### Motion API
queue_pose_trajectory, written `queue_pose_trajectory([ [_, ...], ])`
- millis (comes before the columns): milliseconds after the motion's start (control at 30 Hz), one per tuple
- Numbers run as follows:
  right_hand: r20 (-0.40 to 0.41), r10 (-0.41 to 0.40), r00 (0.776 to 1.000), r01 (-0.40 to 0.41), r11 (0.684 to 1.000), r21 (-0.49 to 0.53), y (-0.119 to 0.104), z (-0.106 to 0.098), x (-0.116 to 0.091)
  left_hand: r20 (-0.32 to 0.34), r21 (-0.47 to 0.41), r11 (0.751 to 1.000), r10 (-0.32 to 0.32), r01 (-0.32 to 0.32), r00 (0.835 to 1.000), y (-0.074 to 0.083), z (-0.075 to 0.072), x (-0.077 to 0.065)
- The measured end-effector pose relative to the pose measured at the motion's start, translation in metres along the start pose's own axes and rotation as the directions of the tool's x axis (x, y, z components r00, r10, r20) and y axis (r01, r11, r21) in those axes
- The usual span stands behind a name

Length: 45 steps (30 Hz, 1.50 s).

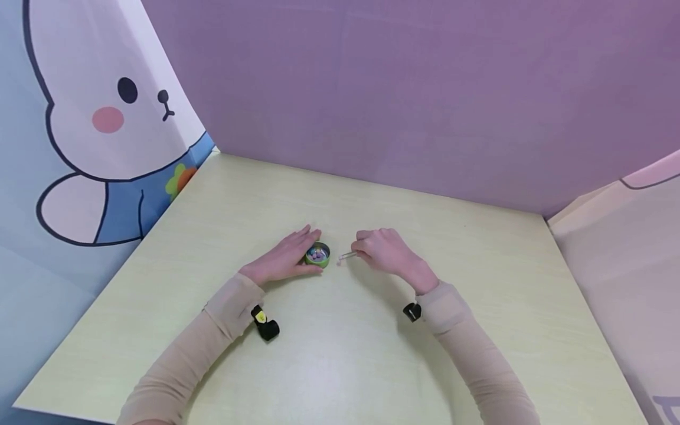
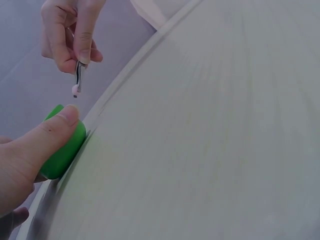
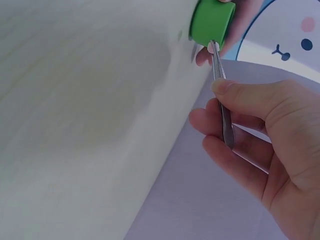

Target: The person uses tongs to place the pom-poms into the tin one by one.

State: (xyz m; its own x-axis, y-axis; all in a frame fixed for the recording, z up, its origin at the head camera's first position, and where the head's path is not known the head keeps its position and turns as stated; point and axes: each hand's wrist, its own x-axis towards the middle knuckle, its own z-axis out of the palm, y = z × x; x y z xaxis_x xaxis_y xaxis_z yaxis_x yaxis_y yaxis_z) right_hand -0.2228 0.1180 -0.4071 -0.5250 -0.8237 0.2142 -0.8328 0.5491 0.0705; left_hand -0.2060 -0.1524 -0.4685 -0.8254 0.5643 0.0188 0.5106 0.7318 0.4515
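A small round green container [image 1: 317, 265] stands on the table, with several small purple and bluish pieces inside. My left hand [image 1: 284, 258] grips it from the side, thumb on the near side and fingers beyond. In the left wrist view that thumb [image 2: 52, 132] presses the green wall [image 2: 65, 156]. To the right, my right hand [image 1: 390, 251] pinches metal tweezers [image 3: 226, 117] between thumb and fingers. Their tips hold a tiny pale pink piece [image 3: 214, 47], just right of the container and apart from it in the head view.
The pale wooden table [image 1: 329, 360] extends around both hands. A purple cloth wall [image 1: 404, 106] rises along its far edge, and a wall with a cartoon animal [image 1: 106, 141] stands at the left. Black wrist cameras [image 1: 267, 329] hang beneath both sleeves.
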Motion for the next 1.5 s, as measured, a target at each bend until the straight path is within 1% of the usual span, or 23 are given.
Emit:
queue_pose_trajectory([
  [233,-0.020,-0.019,1.000,0.019,1.000,0.009,0.000,-0.006,0.009,-0.004,-0.007,1.000,-0.001,0.001,1.000,-0.001,0.000,0.001],
  [533,-0.022,-0.024,0.999,0.024,1.000,0.006,-0.001,-0.008,0.018,-0.006,-0.010,1.000,-0.006,0.006,1.000,-0.001,-0.001,0.003],
  [833,-0.033,-0.055,0.998,0.056,0.998,0.006,-0.002,-0.006,0.026,-0.017,-0.001,1.000,0.006,-0.006,1.000,0.002,-0.002,0.003],
  [1033,-0.035,-0.060,0.998,0.060,0.998,0.017,-0.004,-0.006,0.029,-0.006,-0.012,1.000,-0.010,0.010,1.000,0.002,-0.001,0.005],
  [1500,-0.029,-0.075,0.997,0.076,0.997,0.026,-0.006,-0.003,0.034,-0.007,-0.017,1.000,-0.016,0.016,1.000,0.001,0.000,0.006],
])
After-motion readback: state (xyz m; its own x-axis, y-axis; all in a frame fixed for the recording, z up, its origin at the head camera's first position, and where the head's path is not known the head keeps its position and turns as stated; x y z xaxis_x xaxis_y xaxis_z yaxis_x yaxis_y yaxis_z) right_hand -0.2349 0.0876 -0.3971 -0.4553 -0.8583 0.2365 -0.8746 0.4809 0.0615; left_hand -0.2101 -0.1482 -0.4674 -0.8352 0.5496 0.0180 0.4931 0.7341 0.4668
